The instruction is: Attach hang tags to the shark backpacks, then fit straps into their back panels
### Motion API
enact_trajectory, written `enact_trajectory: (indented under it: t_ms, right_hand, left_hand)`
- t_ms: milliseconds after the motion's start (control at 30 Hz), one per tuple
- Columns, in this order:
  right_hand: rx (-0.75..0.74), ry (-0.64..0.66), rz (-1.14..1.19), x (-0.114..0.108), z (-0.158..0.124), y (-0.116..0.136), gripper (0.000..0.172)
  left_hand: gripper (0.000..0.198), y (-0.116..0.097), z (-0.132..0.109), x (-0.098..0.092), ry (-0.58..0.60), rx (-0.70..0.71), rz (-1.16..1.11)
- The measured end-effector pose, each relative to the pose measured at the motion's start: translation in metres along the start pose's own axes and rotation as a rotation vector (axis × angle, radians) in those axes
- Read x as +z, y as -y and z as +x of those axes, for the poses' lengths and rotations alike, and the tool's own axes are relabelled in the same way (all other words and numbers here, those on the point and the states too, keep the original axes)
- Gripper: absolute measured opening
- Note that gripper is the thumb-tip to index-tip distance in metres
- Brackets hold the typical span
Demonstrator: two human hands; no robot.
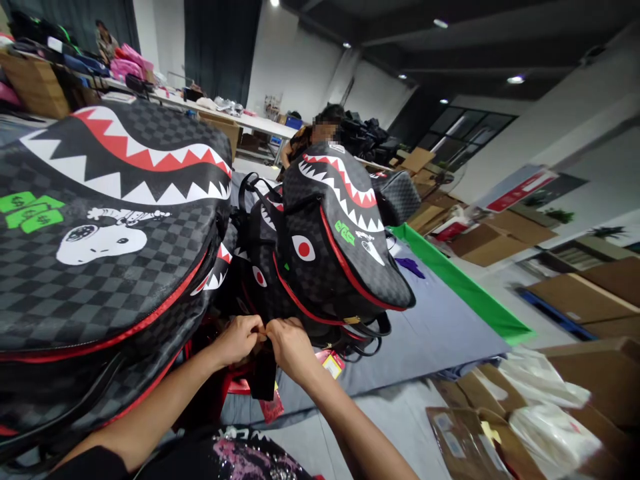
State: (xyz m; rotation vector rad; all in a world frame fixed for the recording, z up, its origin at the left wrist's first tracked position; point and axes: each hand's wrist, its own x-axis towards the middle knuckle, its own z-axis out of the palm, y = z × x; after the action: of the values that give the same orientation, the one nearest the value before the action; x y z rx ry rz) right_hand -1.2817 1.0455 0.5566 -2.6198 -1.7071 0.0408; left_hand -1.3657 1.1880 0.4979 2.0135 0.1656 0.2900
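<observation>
My left hand (239, 337) and my right hand (289, 345) meet at the bottom edge of a black checkered backpack (325, 260) printed with a red and white shark mouth and eye. Both hands have their fingers pinched together on something small at the bag's lower edge; I cannot make out what it is. A black strap or flap (263, 377) hangs below my hands. A much larger view of a similar shark-mouth backpack (100, 220) fills the left, close to the camera. Hang tags (331, 363) dangle under the middle bag.
More shark backpacks (397, 193) stand behind on a grey-covered table (440, 320) with a green edge (465, 283). A person sits beyond them. Cardboard boxes (580, 300) and plastic-wrapped packages (545, 413) lie on the floor at right. Long tables with bags stand at back left.
</observation>
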Motion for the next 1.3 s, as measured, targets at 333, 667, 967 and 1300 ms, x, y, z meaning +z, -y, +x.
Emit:
enact_trajectory:
  t_ms: [333,667,967,1300]
  right_hand:
    - [-0.005,-0.056,0.067,0.007,-0.003,-0.003,0.016]
    - [-0.021,-0.052,0.017,0.009,-0.002,-0.002,0.014]
    - [0.082,-0.268,0.320,0.017,-0.001,0.005,0.012]
    - [0.119,-0.362,0.431,0.020,-0.003,0.006,0.011]
  left_hand:
    - [0.016,0.001,-0.001,0.000,0.044,0.010,-0.072]
    - [0.008,0.001,-0.007,0.013,-0.085,0.022,0.063]
    - [0.008,0.009,-0.009,0.007,-0.140,-0.007,0.078]
    - [0.008,0.000,-0.008,-0.001,-0.114,0.040,0.140]
